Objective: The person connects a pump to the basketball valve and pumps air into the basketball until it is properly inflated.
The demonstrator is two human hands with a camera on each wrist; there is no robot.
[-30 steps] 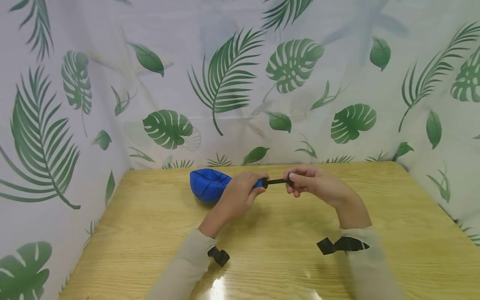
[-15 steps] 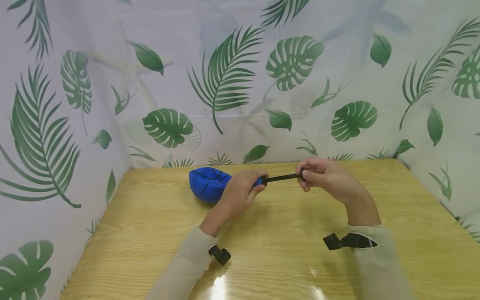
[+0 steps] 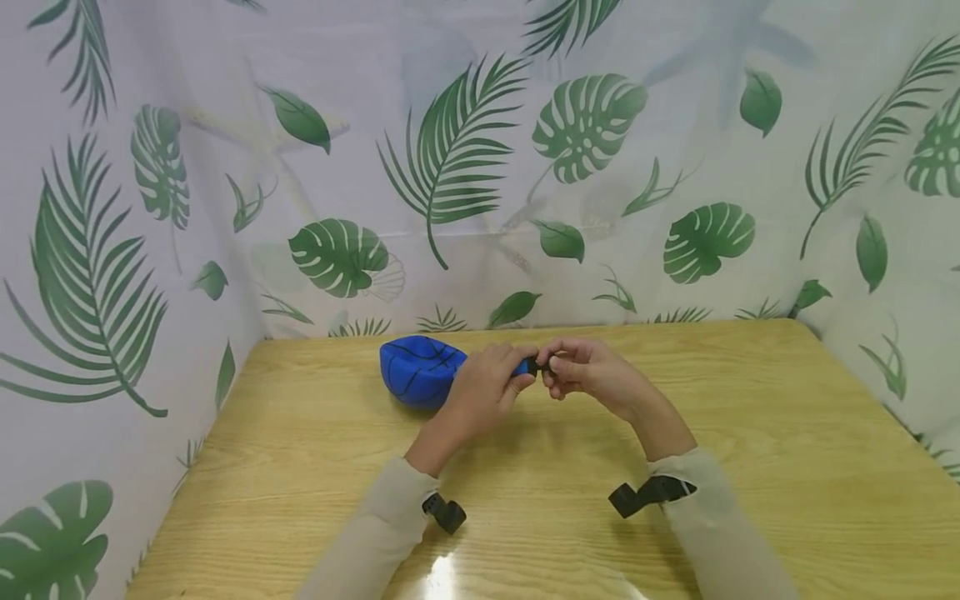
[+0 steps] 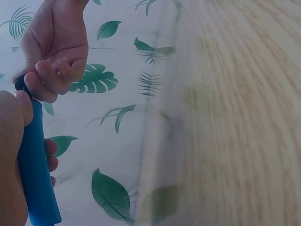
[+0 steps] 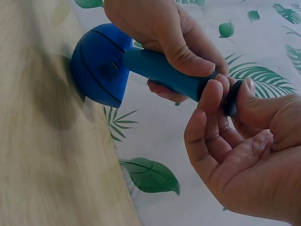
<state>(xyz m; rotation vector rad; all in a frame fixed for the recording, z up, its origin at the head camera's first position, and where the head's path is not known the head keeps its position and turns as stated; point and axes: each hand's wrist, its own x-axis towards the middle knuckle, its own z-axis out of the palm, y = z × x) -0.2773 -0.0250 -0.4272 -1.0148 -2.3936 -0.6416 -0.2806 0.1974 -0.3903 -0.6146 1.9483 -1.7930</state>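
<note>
A partly deflated blue ball [image 3: 417, 372] with black lines sits at the table's back left, its top caved in. A blue hand pump [image 5: 162, 70] joins it, the barrel's far end meeting the ball. My left hand [image 3: 480, 387] grips the barrel, fingers wrapped round it. At the other end, my right hand [image 3: 592, 377] pinches the pump's black handle [image 5: 232, 98] between thumb and fingers. The handle is close against the barrel's collar, the two hands almost touching. In the left wrist view the barrel [image 4: 37, 165] shows between the left fingers; the ball is out of that view.
A wood-grain table [image 3: 540, 500] lies under both forearms. White leaf-print cloth [image 3: 480, 167] stands behind the table and along both sides. Black camera straps [image 3: 652, 494] are worn at both wrists.
My right hand first drew the black handle out to the right, baring the rod, then pushed it back left to the barrel. My left hand and the ball stay nearly still.
</note>
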